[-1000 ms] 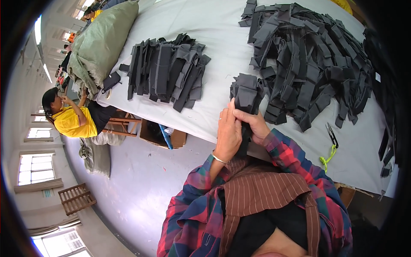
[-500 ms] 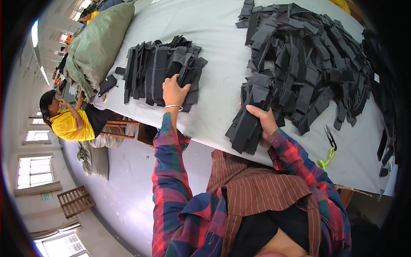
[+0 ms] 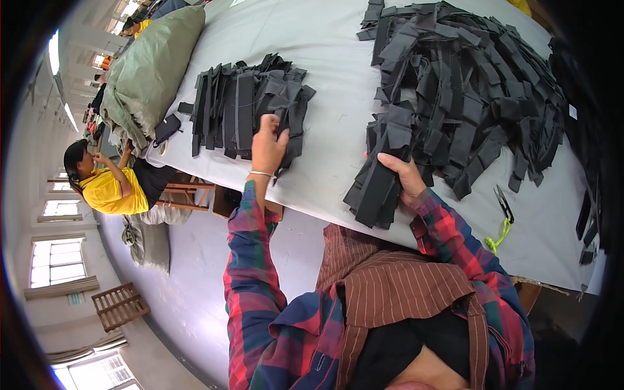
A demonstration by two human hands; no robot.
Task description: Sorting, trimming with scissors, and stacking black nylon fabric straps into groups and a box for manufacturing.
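My left hand [image 3: 268, 146] is at the near side of a smaller pile of dark grey fabric strips [image 3: 244, 110]. Its fingers are bent, the thumb stands apart from them, and nothing shows between them. My right hand [image 3: 404, 177] is closed on the edge of a bundle of fabric strips [image 3: 379, 195] near the table's front edge, thumb on top and fingers mostly hidden beneath. Beyond and to the right of that bundle, a much larger heap of the same strips [image 3: 468, 97] spreads over the table.
White cloth covers the table [image 3: 338, 104]. Black-handled thread snips [image 3: 504, 205] with a yellow-green cord lie at the right. A full green sack [image 3: 153, 65] rests at the far left, beside a small dark object [image 3: 167, 128]. A person in yellow [image 3: 114, 188] is left of the table.
My left hand has drawn slightly back toward me, and its fingers have curled up off the smaller pile. My right hand keeps its hold on the bundle, almost unmoved.
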